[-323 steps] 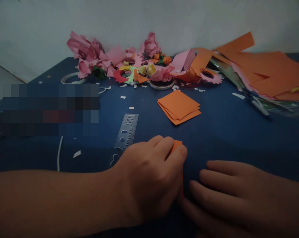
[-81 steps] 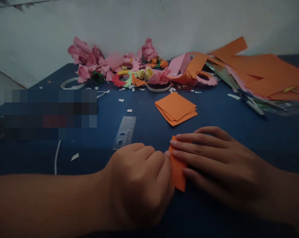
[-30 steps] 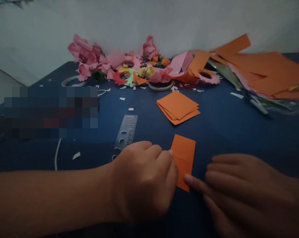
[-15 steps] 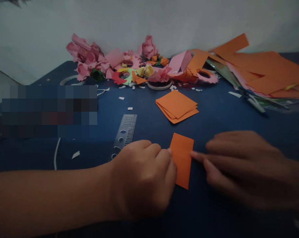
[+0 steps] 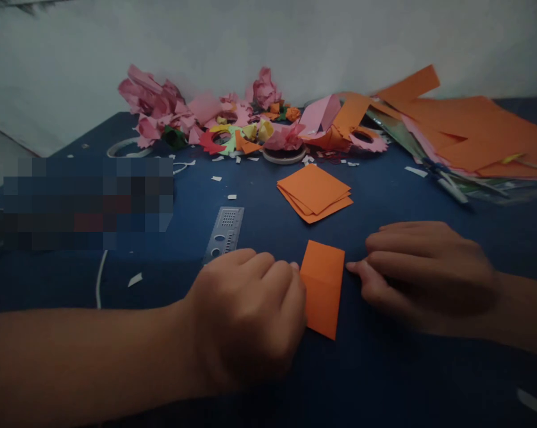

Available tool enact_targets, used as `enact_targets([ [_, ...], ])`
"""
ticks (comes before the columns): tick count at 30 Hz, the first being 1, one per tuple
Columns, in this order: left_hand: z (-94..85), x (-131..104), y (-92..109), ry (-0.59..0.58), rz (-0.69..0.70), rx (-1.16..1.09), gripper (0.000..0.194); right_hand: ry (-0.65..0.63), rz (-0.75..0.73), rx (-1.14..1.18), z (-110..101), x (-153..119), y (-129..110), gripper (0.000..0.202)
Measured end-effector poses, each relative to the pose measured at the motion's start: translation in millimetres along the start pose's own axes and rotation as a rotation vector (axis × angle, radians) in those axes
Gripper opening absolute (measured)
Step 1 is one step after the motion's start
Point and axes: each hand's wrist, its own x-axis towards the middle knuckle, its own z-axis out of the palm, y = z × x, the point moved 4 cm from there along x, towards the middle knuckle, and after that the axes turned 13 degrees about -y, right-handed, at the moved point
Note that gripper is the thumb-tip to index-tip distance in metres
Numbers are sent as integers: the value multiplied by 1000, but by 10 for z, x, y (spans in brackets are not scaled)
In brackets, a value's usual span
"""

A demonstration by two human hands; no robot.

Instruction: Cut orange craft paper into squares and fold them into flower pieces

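Note:
A folded orange paper rectangle (image 5: 325,291) lies on the dark blue table, with a faint crease across it. My left hand (image 5: 255,315) is curled into a fist at the paper's left edge, its knuckles covering part of that side; what its fingers hold, if anything, is hidden. Just right of the paper is my right hand (image 5: 424,273), fingers curled and pressed together, with a small gap between fingertip and paper. Behind the rectangle sits a small stack of orange paper squares (image 5: 313,190). A clear ruler (image 5: 226,229) lies beyond my left hand, partly covered by it.
Crumpled pink paper (image 5: 150,101) and colourful cut paper rings line the back of the table (image 5: 259,223). Large orange sheets (image 5: 477,131) and a pen (image 5: 449,181) are at the back right. White scraps are scattered about. A blurred-out patch hides the left side.
My right hand has drawn back slightly from the paper's right edge, and its fingers are more curled. My left hand has shifted slightly left, uncovering a little more of the paper.

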Motion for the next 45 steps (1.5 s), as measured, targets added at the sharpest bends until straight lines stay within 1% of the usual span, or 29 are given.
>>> enact_targets([
  [2, -27, -17, -15, 47, -52, 55, 15, 2, 1, 0, 25, 2, 37, 36],
  [4, -38, -17, -16, 61, -63, 67, 16, 4, -2, 12, 35, -10, 40, 36],
  [9, -32, 18, -26, 65, -75, -36, 19, 21, -27, 5, 19, -33, 16, 34],
  [10, -31, 21, -25, 73, -67, -63, 19, 19, -43, -2, 18, -32, 9, 34],
  [15, -8, 14, 4, 127, 60, -242, 21, -51, -191, -88, 31, -47, -91, 29],
  [16, -1, 15, 4, 133, 72, -272, 21, -54, -204, -91, 24, -57, -113, 32],
  [18, 20, 28, -7, 110, 83, -336, 22, -43, -207, -46, -4, -74, -153, 45],
  [20, 32, 42, -12, 78, 125, -382, 22, -25, -176, 70, -41, -78, -176, 55],
  [21, 36, 46, -13, 63, 151, -390, 23, -34, -127, 163, -49, -71, -170, 55],
  [23, 40, 45, -20, 49, 186, -383, 28, -86, 53, 372, -33, -51, -120, 47],
  [25, 47, 39, -33, 49, 190, -382, 38, -127, 231, 531, 1, -47, -64, 42],
  [26, 54, 36, -40, 48, 185, -386, 43, -134, 291, 570, 14, -48, -44, 40],
  [27, 64, 33, -44, 39, 179, -385, 46, -126, 319, 581, 18, -49, -31, 40],
  [28, 71, 30, -46, 36, 175, -375, 45, -116, 326, 580, 19, -48, -24, 40],
  [29, 76, 25, -47, 42, 171, -358, 38, -109, 332, 575, 21, -49, -17, 39],
  [31, 70, 12, -48, 83, 159, -303, 21, -89, 357, 559, 26, -52, -1, 33],
  [32, 60, 3, -53, 115, 143, -279, 20, -75, 370, 552, 27, -52, 6, 30],
  [34, 29, -17, -71, 185, 97, -232, 25, -44, 392, 534, 29, -47, 16, 26],
  [35, 15, -24, -81, 197, 71, -208, 25, -31, 395, 519, 29, -43, 18, 26],
  [37, -4, -28, -96, 171, 36, -173, 22, -22, 408, 489, 28, -32, 22, 25],
  [40, -14, -22, -112, 103, 10, -185, 21, -31, 444, 481, 21, -18, 43, 16],
  [42, -24, -24, -116, 134, 7, -233, 24, -37, 466, 472, 7, -8, 62, 18],
  [45, -19, -28, -99, 200, 50, -295, 28, -33, 448, 425, -12, 8, 74, 29],
])
